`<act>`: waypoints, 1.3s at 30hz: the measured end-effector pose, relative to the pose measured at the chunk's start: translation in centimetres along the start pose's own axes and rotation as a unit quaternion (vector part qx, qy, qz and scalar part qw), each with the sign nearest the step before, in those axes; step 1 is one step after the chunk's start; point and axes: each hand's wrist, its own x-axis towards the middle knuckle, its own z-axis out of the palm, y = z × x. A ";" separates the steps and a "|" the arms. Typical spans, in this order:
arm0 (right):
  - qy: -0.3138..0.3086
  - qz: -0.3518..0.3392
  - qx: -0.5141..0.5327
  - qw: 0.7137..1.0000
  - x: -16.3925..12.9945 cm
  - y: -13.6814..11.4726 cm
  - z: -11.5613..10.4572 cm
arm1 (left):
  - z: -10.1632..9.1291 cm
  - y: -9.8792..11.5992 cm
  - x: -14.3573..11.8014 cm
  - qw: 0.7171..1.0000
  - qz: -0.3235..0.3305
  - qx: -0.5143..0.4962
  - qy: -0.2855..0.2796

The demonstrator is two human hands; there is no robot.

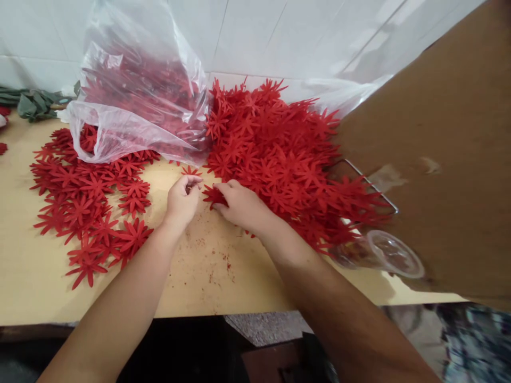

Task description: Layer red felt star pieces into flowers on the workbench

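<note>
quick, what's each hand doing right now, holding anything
Left hand: fingers curled, pinched at the tips; whether anything sits between them cannot be told.
Right hand: closed on a red flower cutout at the edge of the big red pile.

pale wood surface (207, 276), red crumbs mid-board, bearing a big red flower-cutout heap (279, 149), a flat spread (88, 202) at left, clear bag (139, 90), plastic cup (383, 255).

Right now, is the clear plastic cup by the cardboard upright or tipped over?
Tipped over. The clear plastic cup lies on its side on the wooden table, its round mouth facing right.
</note>
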 end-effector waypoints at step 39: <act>0.080 0.235 -0.073 0.966 -1.4 6.0 -6.3 | -1.4 1.4 1.2 0.989 -0.039 -0.073 0.126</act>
